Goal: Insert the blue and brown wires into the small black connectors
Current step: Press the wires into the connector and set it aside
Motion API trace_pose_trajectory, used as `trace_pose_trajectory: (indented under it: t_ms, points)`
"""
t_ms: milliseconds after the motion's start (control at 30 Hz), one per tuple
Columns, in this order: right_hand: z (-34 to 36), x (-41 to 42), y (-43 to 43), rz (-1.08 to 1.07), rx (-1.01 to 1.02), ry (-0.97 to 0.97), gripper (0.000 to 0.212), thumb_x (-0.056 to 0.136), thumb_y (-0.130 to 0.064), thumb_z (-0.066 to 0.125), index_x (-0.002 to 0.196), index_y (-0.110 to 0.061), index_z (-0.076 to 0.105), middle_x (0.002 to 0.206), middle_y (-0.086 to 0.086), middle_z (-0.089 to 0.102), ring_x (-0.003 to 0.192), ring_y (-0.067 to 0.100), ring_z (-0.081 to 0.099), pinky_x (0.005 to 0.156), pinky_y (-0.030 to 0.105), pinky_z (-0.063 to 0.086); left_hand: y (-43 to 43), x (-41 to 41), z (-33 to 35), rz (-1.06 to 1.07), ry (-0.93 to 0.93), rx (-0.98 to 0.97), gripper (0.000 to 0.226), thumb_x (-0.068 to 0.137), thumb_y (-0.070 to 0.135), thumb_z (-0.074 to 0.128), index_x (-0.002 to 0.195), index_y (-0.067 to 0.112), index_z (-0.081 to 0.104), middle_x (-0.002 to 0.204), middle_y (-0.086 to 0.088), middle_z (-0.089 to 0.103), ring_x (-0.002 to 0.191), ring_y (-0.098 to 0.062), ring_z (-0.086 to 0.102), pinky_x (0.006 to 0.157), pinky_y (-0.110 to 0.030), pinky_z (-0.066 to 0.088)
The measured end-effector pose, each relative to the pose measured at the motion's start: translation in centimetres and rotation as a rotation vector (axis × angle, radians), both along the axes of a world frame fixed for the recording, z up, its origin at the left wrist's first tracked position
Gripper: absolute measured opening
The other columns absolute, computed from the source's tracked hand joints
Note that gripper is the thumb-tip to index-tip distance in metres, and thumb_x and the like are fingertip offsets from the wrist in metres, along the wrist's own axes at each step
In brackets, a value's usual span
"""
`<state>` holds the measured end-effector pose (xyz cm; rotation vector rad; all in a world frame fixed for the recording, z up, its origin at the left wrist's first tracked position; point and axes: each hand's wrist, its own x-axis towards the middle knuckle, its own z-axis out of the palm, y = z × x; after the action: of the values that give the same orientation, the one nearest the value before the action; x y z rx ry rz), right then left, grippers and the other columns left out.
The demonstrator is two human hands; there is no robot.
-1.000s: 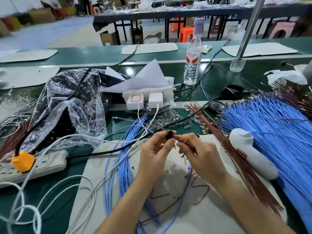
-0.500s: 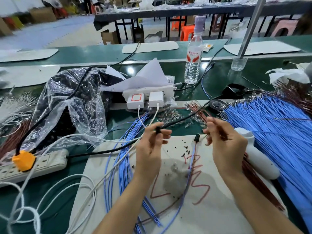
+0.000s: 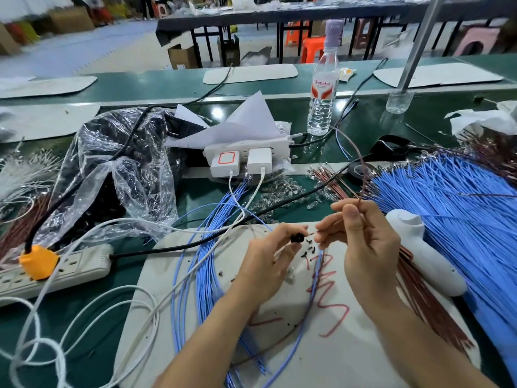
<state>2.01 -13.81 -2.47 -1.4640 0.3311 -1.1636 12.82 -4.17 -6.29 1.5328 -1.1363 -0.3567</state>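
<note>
1. The water bottle [image 3: 322, 91] standing at the back of the green surface [image 3: 193, 200] has a white label with red lettering and a red emblem. The lettering is too blurred to read.
2. One white charger [image 3: 226, 163] bears an orange-red rounded square outline. Red scrawls [image 3: 330, 289] are drawn on the white mat [image 3: 363, 359] and are not legible as words.
3. The left hand [image 3: 265, 267] pinches a small black connector [image 3: 297, 237] at its fingertips, above the mat.
4. The right hand [image 3: 369, 247] pinches a brown wire [image 3: 363, 177], which arcs up and away from the fist. Its near end points at the connector, just beside it; whether they touch cannot be told.
5. Loose black connectors [image 3: 307, 249] lie on the mat below the two hands.
6. The blue wire heap [image 3: 447, 208] spreads to the right of the right hand. More blue wires [image 3: 207, 275] run left of the left hand.
</note>
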Motion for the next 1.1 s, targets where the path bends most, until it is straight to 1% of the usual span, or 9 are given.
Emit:
trace_pose_trajectory:
  t_ms: [133,200,333,433,600,700,833,967,1100]
  points:
    - [-0.1,0.0,0.3,0.020,-0.071,0.025,0.014,0.095,-0.039,0.049,0.091,-0.032,0.060,0.072,0.003,0.070,0.058,0.023,0.068,0.055,0.027,0.055,0.0,-0.1,0.0,0.003,0.002,0.002,0.029,0.092,-0.004,0.053,0.105,0.021,0.060,0.121,-0.001,0.065,0.112,-0.002,0.060,0.095,-0.019,0.047]
    - [-0.3,0.1,0.3,0.023,-0.100,0.037,0.012,0.096,-0.035,0.049,0.090,-0.034,0.060,0.073,0.003,0.070,0.058,0.022,0.068,0.055,0.028,0.055,-0.1,0.0,-0.1,-0.004,0.001,-0.001,0.027,0.092,-0.005,0.053,0.108,0.015,0.061,0.121,-0.003,0.065,0.113,-0.005,0.061,0.095,-0.021,0.047]
    - [-0.7,0.2,0.2,0.012,-0.167,0.066,0.012,0.097,-0.027,0.048,0.091,-0.025,0.058,0.074,-0.002,0.070,0.057,0.017,0.067,0.055,0.026,0.055,-0.2,0.2,-0.4,-0.009,0.008,-0.016,0.025,0.092,-0.004,0.052,0.112,0.010,0.060,0.121,-0.003,0.065,0.113,-0.009,0.062,0.096,-0.030,0.050]
    - [-0.8,0.1,0.2,0.020,-0.204,0.085,0.012,0.097,-0.025,0.048,0.091,-0.027,0.057,0.076,-0.004,0.069,0.058,0.014,0.067,0.057,0.023,0.055,-0.2,0.1,-0.3,-0.007,0.003,-0.044,0.026,0.091,-0.002,0.054,0.109,0.016,0.060,0.117,-0.001,0.067,0.110,-0.009,0.063,0.094,-0.026,0.049]
    - [-1.0,0.1,0.3,0.043,-0.244,0.157,0.014,0.096,-0.028,0.049,0.088,-0.021,0.059,0.077,-0.006,0.070,0.059,0.011,0.068,0.058,0.023,0.056,-0.1,0.1,-0.2,-0.045,-0.004,-0.062,0.028,0.088,-0.007,0.056,0.107,0.014,0.059,0.097,0.023,0.064,0.093,0.000,0.063,0.084,-0.020,0.049]
    - [-1.1,0.2,0.2,0.044,-0.268,0.170,0.015,0.096,-0.025,0.053,0.087,-0.018,0.062,0.077,-0.005,0.068,0.059,0.009,0.067,0.058,0.018,0.053,-0.1,0.0,0.1,-0.031,-0.012,-0.075,0.032,0.088,-0.005,0.058,0.107,0.021,0.058,0.094,0.021,0.065,0.089,-0.002,0.065,0.082,-0.022,0.051]
    - [-1.5,0.4,-0.1,0.055,-0.304,0.205,0.013,0.089,-0.017,0.060,0.088,-0.011,0.072,0.097,0.006,0.062,0.072,0.008,0.064,0.060,0.019,0.052,0.0,-0.2,0.5,0.000,-0.081,-0.110,0.033,0.088,0.002,0.062,0.110,0.027,0.060,0.098,0.015,0.068,0.094,-0.005,0.068,0.083,-0.020,0.051]
    - [-1.7,0.5,0.0,0.116,-0.229,0.271,0.019,0.086,-0.021,0.064,0.102,-0.024,0.073,0.106,0.004,0.058,0.074,0.014,0.063,0.061,0.031,0.056,0.1,0.0,0.4,0.044,-0.093,-0.126,0.022,0.088,0.006,0.064,0.108,0.016,0.061,0.099,0.015,0.068,0.093,0.000,0.066,0.084,-0.015,0.049]
    - [-1.5,0.6,0.2,0.204,-0.140,0.288,0.029,0.081,-0.025,0.070,0.109,-0.031,0.069,0.109,-0.001,0.058,0.059,0.020,0.059,0.060,0.033,0.055,0.3,-0.1,0.6,0.092,-0.015,-0.101,0.018,0.088,0.022,0.065,0.098,0.026,0.051,0.087,0.013,0.071,0.087,0.000,0.068,0.074,-0.011,0.047]
